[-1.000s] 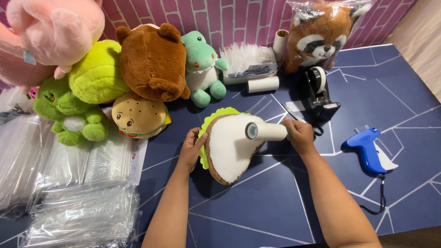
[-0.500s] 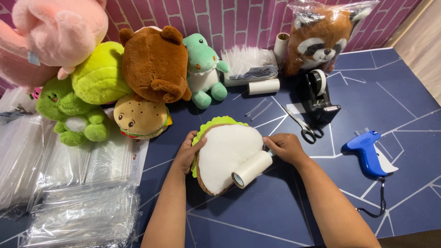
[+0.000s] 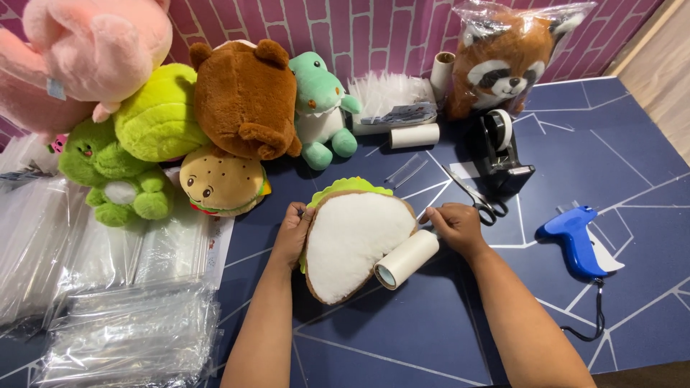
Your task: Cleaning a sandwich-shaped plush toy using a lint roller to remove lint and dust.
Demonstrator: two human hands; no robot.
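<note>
A sandwich-shaped plush (image 3: pixel 348 241) with a white fuzzy face, brown crust edge and green lettuce trim lies on the dark blue table (image 3: pixel 402 345). My left hand (image 3: pixel 291 233) grips its left edge. My right hand (image 3: pixel 454 226) holds the handle of a white lint roller (image 3: pixel 406 260), whose roll rests against the plush's lower right edge.
Plush toys stand at the back: pink (image 3: pixel 79 57), green frogs (image 3: pixel 115 172), brown bear (image 3: pixel 244 97), burger (image 3: pixel 221 183), teal dinosaur (image 3: pixel 320 108), bagged red panda (image 3: pixel 503 61). Clear bags (image 3: pixel 108 302) pile at the left. Tape dispenser (image 3: pixel 503 147), scissors (image 3: pixel 478 197), blue tagging gun (image 3: pixel 575 241), spare rolls (image 3: pixel 415 135).
The plush has been laid flatter with its white face up. My right hand brought the lint roller down from the plush's top right to its lower right edge.
</note>
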